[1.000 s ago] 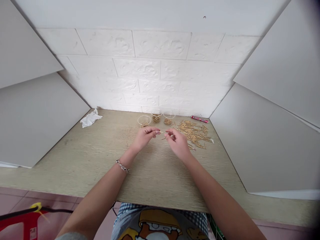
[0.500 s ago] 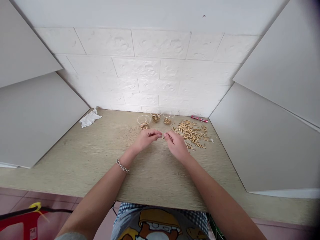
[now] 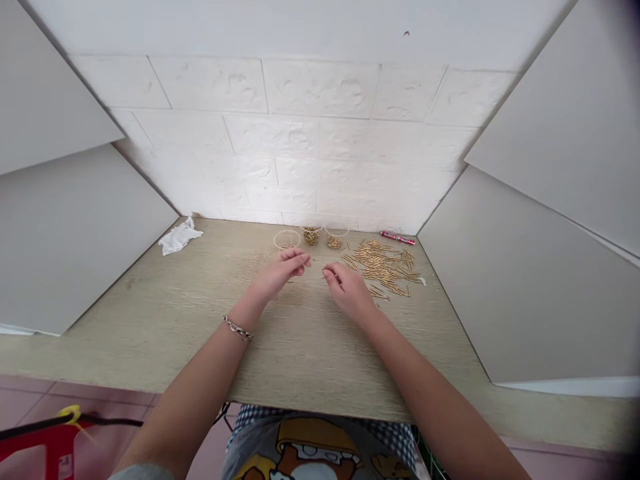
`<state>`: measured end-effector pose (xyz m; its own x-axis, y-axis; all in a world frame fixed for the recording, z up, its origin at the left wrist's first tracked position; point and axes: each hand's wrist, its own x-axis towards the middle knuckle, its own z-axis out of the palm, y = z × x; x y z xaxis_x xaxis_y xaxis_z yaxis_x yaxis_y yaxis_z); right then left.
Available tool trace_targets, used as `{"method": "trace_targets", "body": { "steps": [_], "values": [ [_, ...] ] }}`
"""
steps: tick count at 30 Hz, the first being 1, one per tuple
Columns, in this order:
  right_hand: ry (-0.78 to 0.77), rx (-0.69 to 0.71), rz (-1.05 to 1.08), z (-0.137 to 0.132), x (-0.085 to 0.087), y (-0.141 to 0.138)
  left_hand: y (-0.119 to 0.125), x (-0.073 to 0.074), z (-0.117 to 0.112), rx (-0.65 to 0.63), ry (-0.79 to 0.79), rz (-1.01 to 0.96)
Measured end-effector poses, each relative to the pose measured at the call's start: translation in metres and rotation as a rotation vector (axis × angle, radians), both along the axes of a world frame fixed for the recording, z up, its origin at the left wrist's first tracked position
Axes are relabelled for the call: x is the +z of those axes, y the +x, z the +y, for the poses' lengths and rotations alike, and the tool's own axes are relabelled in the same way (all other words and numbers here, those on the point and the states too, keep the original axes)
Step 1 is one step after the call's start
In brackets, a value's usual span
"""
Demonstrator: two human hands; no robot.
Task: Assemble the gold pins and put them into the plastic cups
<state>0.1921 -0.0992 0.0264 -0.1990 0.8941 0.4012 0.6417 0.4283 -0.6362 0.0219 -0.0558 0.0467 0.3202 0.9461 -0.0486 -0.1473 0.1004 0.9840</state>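
Observation:
My left hand (image 3: pixel 284 270) is over the middle of the table, thumb and fingertips pinched together. Whatever it may hold is too small to make out. Just to the right, my right hand (image 3: pixel 349 288) is closed in a pinch, with a tiny bit of something thin showing at its fingertips. A gap separates the two hands. Beside my right hand lies a loose heap of thin gold-coloured metal pins (image 3: pixel 383 267). Behind my left hand stands a clear round cup (image 3: pixel 287 240), partly covered by the hand.
Two more clear cups, a fuller one (image 3: pixel 311 237) and a lower one (image 3: pixel 334 243), hold small gold-coloured pieces near the wall. Tiny pieces (image 3: pixel 255 265) are scattered at left. A red marker-like tube (image 3: pixel 398 237) and a crumpled white tissue (image 3: pixel 181 236) lie towards the back corners.
My hands have come apart from where their fingertips met. The left has shifted left, while the right has stayed nearly in place.

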Motion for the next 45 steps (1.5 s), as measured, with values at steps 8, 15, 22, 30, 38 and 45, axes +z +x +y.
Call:
{"method": "trace_targets", "body": {
  "steps": [8,15,22,30,38,45],
  "values": [
    [-0.035,0.044,-0.238,0.007,-0.018,-0.027,-0.012,-0.002,0.010,0.177,-0.235,-0.431],
    [-0.191,0.010,-0.262,0.020,-0.022,-0.058,-0.010,0.000,0.006,0.163,-0.261,-0.406],
    [-0.192,-0.023,-0.333,0.024,-0.025,-0.070,-0.007,0.002,0.001,0.048,-0.218,-0.374],
    [-0.106,0.034,-0.170,0.021,-0.031,-0.059,-0.004,0.000,0.000,0.056,-0.185,-0.313],
    [-0.337,-0.187,0.865,0.007,-0.024,-0.023,0.010,-0.009,-0.006,-0.032,-0.280,-0.232],
    [-0.115,-0.180,0.483,0.003,-0.022,-0.020,0.026,-0.026,-0.016,-0.111,-0.428,-0.273]
  ]
}}
